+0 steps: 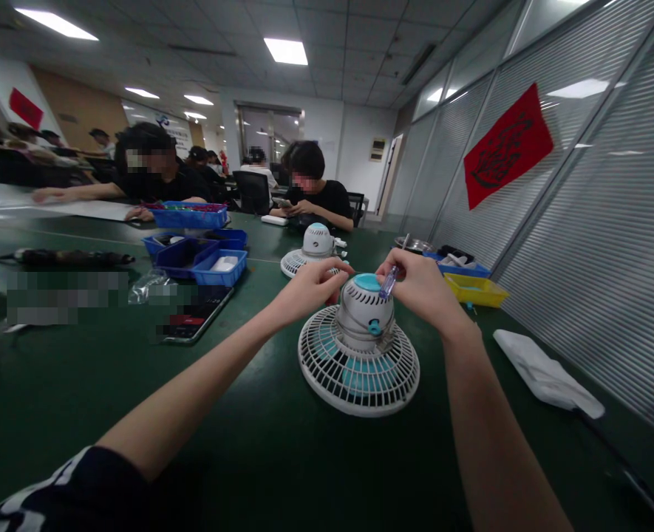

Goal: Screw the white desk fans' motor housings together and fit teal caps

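Fan on green bench, straight ahead, between the two forearms. Grille down, housing up; the wide grille probably serves as a steady foot and brings the teal cap within easy reach. Cord is looped round the housing, likely to keep it off the bench.

Left hand: fingers bent, at the housing's upper left. Contact, or anything pinched, cannot be told. Perhaps there to steady the fan.

Right hand: closed round a screwdriver, purple handle low beside the cap, shank rising above the knuckles. Held that way, it seems parked in the grip rather than aimed at a screw.

Count: two fans, the second fan just beyond, also grille down. One screwdriver, one teal knob on the near housing. One phone, left. Blue bins at left, at least four, overlapping; one holds red and green bits. One yellow bin, right, a blue one behind. One white flat piece, far right.
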`<action>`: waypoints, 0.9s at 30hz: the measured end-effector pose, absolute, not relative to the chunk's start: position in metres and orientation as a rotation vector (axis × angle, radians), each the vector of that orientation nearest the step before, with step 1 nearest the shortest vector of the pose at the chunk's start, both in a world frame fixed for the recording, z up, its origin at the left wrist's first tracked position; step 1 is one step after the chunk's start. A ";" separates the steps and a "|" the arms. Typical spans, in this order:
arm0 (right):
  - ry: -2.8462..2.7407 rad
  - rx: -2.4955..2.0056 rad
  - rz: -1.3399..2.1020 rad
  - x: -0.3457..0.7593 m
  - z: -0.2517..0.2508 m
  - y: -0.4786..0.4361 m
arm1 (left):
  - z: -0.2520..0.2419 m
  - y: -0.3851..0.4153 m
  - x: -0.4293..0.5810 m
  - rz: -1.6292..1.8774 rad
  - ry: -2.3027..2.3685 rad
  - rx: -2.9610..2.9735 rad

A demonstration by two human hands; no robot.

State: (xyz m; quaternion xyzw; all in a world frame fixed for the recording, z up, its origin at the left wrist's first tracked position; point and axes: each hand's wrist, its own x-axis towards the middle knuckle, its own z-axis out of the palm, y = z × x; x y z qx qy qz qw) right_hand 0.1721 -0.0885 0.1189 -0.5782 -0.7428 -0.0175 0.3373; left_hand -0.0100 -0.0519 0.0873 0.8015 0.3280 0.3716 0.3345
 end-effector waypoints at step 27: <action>-1.982 -1.518 -0.175 0.170 0.118 -0.089 | 0.090 -0.050 -0.020 0.690 0.829 2.348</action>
